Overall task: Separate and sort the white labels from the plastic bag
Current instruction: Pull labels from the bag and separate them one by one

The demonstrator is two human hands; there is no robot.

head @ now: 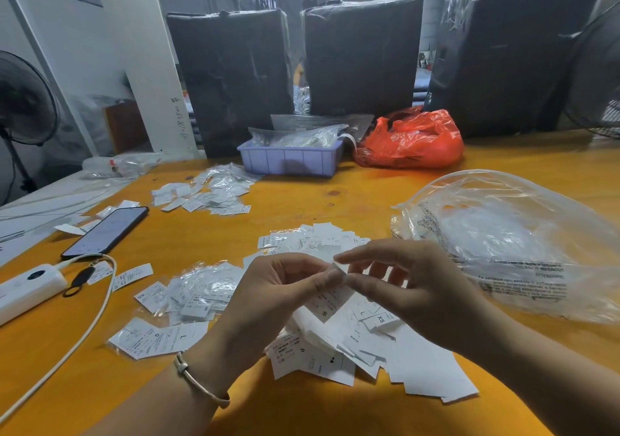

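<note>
From where I sit watching the head view, both hands meet at the centre of the orange wooden table (335,184). My left hand (278,288) has its fingers curled and pinches a small white printed label (327,304) between thumb and forefinger; an "S" shows on its lower end. My right hand (412,284) pinches the same label's top edge with thumb and fingertip, its other fingers loosely spread. A thin silver bangle (201,382) circles the left wrist.

Beneath the hands, toward six o'clock, lies a loose heap of white labels (385,351), some marked "XS" and "L". At nine o'clock of the hands sits a smaller pile of labels in clear sleeves (201,291); another scattered pile (208,190) lies at eleven o'clock. The large clear plastic bag (520,244) with printed warning text rests at three o'clock, near the right hand but apart from it.

Farther out at twelve o'clock stands a pale blue plastic tray (288,160), with a crumpled red plastic bag (412,140) just beside it. A black smartphone (105,231) and white power bank (30,288) lie at nine to ten o'clock.
</note>
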